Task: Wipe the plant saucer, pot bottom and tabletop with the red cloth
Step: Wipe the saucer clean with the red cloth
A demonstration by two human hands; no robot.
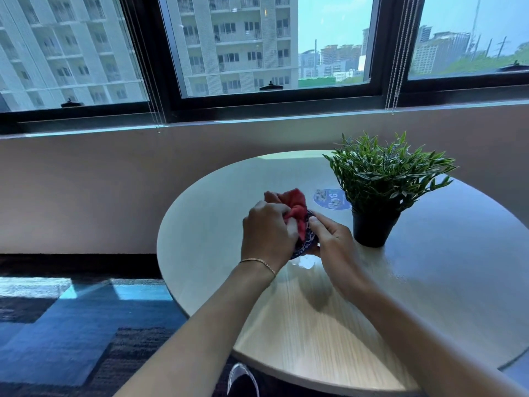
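My left hand is closed on the bunched red cloth and presses it against a dark patterned saucer. The saucer is lifted off the table and tilted on edge, gripped from the right by my right hand. Most of the saucer is hidden behind both hands and the cloth. The black pot with its green leafy plant stands upright on the round wooden tabletop, just to the right of my hands and apart from them.
A round blue sticker lies on the table behind my hands. A small wet patch shines on the wood below the saucer. A low wall and windows run behind the table. Blue patterned carpet covers the floor at left. A shoe shows under the table's near edge.
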